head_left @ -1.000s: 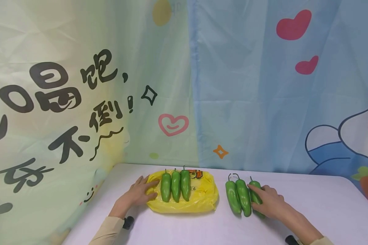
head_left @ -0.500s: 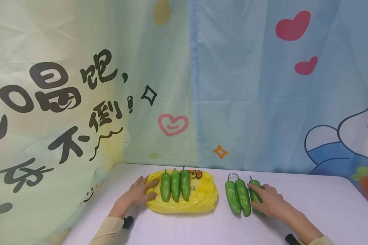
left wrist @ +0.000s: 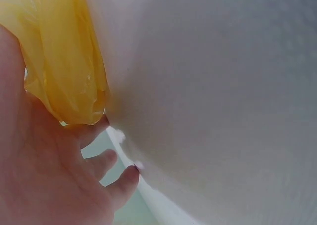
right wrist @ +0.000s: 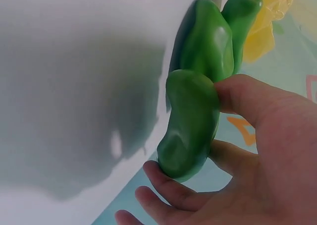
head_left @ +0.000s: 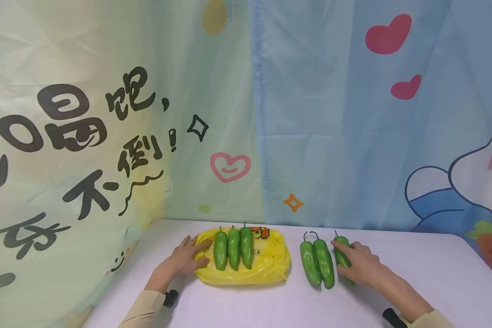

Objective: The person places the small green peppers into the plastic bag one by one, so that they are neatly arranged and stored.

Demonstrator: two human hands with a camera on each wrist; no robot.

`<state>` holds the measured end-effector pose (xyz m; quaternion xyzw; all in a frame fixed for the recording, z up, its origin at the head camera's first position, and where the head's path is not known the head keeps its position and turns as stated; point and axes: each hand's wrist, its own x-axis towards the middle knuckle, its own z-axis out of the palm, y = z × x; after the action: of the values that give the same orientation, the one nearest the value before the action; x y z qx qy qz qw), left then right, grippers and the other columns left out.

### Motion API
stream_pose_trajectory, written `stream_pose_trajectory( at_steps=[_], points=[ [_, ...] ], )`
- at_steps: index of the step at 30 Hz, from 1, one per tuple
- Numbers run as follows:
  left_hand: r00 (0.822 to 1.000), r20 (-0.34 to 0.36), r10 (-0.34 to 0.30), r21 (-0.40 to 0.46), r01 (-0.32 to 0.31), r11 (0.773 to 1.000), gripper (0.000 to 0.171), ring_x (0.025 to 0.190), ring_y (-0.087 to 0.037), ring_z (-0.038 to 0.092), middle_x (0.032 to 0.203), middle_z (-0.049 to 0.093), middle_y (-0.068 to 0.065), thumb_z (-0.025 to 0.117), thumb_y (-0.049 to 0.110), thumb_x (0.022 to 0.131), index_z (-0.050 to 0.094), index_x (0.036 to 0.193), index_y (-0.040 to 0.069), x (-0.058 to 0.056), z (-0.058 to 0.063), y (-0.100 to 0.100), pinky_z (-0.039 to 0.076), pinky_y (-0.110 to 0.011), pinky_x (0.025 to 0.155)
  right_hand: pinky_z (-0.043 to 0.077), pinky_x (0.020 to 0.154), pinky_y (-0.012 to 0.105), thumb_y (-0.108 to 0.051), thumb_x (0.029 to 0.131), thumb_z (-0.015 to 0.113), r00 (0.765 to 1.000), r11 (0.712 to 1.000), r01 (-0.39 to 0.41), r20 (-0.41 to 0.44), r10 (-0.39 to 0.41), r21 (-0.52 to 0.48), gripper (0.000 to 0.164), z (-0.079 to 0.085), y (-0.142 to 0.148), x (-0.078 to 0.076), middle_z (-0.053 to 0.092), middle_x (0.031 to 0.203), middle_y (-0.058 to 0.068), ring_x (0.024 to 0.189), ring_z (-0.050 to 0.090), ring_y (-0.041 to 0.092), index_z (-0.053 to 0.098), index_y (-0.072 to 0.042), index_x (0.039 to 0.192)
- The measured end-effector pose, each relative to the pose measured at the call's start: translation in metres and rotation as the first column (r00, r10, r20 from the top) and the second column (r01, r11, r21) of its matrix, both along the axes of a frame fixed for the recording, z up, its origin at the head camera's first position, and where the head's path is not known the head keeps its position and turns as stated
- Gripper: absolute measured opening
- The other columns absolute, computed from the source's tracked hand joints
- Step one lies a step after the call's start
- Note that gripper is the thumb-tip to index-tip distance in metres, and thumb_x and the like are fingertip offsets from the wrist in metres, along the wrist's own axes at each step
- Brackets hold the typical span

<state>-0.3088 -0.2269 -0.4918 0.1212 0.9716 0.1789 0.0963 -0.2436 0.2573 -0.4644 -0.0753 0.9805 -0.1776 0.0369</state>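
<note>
My left hand lies against the left end of a yellow plastic bag, thumb and fingers spread on it. In the left wrist view its fingers look fairly straight along the bag. Three green chili peppers lie side by side on top of the bag, the middle one being a green pepper. Right of the bag, my right hand pinches a green pepper between thumb and fingers, partly covering it in the head view. Two other peppers, a left one and a right one, lie together just left of it.
A white table carries everything. Behind it hangs a printed curtain with hearts and cartoon shapes, and a lettered cloth borders the left side. Dark wrist devices sit at both cuffs, one being the right device.
The pepper in my right hand has shifted slightly right and away, and a gap now parts it from the other two. My left hand stays on the bag. The head view has turned slightly.
</note>
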Motion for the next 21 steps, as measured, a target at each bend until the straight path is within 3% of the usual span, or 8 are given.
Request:
stream_pose_trajectory(
  at_steps=[10,21],
  points=[
    [1.000,-0.001,0.005,0.009,-0.005,1.000,0.057,0.153,-0.048,0.014,0.164,0.030,-0.019,0.061,0.040,0.095,0.050,0.149,0.026,0.000,-0.002,0.001,0.016,-0.071,0.120,0.053,0.073,0.060,-0.026,0.084,0.072,1.000,1.000,0.004,-0.013,-0.004,-0.006,0.068,0.012,-0.001,0.000,0.055,0.116,0.032,0.100,0.057,0.040,0.050,-0.005,0.145],
    [1.000,-0.014,-0.006,0.002,0.006,1.000,0.057,0.153,-0.048,0.016,0.163,0.030,-0.019,0.061,0.040,0.095,0.050,0.149,0.025,-0.002,-0.002,-0.001,0.018,-0.071,0.119,0.052,0.078,0.065,-0.029,0.084,0.073,1.000,1.000,0.007,-0.014,-0.007,0.009,0.069,0.014,-0.006,-0.003,0.056,0.118,0.032,0.105,0.057,0.042,0.050,-0.006,0.145]
  ],
)
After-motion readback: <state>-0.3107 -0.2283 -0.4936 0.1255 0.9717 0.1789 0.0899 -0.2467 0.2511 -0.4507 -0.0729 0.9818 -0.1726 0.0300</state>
